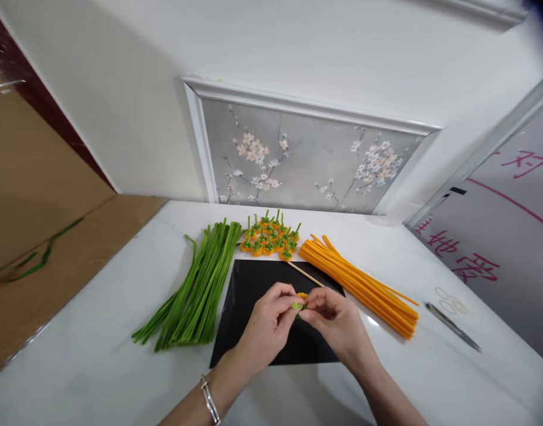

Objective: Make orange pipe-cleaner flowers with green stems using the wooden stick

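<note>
Over the black mat [245, 307], both hands meet at a small orange and green pipe-cleaner piece [301, 295]. My left hand [269, 322] pinches it from one side, and its silver bracelet sits at the wrist. From the other side my right hand [336, 322] has its fingertips closed on the same piece. Much of the piece is hidden by the fingers. Beyond the mat stands a cluster of finished orange pieces with green tops and stems [271, 236]. A thin wooden stick [304, 273] lies at the mat's far edge, partly behind my right hand.
Left of the mat lies a bundle of green pipe cleaners [198, 296]; to the right, a bundle of orange pipe cleaners [360, 284]. Farther right are a pair of tweezers [453, 326] and several clear rings [451, 302]. A framed floral panel [307, 160] is on the wall behind the table.
</note>
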`<state>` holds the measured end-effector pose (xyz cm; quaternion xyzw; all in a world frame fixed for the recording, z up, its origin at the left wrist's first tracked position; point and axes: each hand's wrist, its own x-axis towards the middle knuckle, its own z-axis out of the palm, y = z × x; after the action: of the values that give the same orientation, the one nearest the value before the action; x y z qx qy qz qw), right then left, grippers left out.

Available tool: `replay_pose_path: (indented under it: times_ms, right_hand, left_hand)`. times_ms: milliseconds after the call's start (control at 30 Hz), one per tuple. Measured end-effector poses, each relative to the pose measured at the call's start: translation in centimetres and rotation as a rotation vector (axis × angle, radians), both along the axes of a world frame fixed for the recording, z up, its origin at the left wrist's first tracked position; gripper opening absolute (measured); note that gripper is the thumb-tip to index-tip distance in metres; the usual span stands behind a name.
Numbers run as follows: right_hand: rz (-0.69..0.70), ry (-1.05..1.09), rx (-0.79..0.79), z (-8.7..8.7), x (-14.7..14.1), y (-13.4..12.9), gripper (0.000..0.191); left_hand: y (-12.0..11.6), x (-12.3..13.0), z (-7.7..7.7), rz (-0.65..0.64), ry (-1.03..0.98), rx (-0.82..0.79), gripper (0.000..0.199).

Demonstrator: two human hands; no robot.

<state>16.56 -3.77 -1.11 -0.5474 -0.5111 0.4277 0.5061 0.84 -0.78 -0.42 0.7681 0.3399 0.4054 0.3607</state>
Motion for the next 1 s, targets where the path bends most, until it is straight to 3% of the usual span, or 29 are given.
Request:
replay_pose_path:
  times_ms: [267,367,467,533,600,800,900,1000]
  right_hand:
    - [-0.024,-0.154,0.195,-0.1,-0.1,-0.1,0.012]
    - [-0.020,-0.349,0.451,0.3,0.3,0.0,0.011]
    - [0.091,-0.599,0.810,0.7,1.1,0.3,0.022]
    - [0.173,-0.718,0.920,0.8,1.8,0.4,0.026]
    - [0.202,-0.743,0.895,0.8,2.2,0.5,0.027]
    - [0.161,-0.553,0.539,1.0,1.9,0.2,0.006]
    - [0.173,-0.564,0.516,1.2,1.5,0.1,0.008]
    - [0.213,-0.645,0.598,1.2,1.6,0.3,0.018]
  left_hand:
    - [0.0,-0.1,0.5,0.008,-0.013,-0.053,0.024]
    - [0.2,-0.3,0.8,-0.021,-0.029,-0.075,0.024]
    - [0.4,-0.5,1.1,-0.068,-0.027,-0.099,0.023]
    - [0.5,-0.7,1.3,-0.089,-0.012,-0.112,0.021]
    - [0.6,-0.9,1.5,-0.086,0.000,-0.116,0.021]
    - [0.5,-1.1,1.7,-0.040,0.025,-0.057,0.019]
    - [0.4,-1.0,1.5,-0.045,0.042,-0.053,0.018]
    - [0.5,-1.0,1.4,-0.065,0.063,-0.068,0.019]
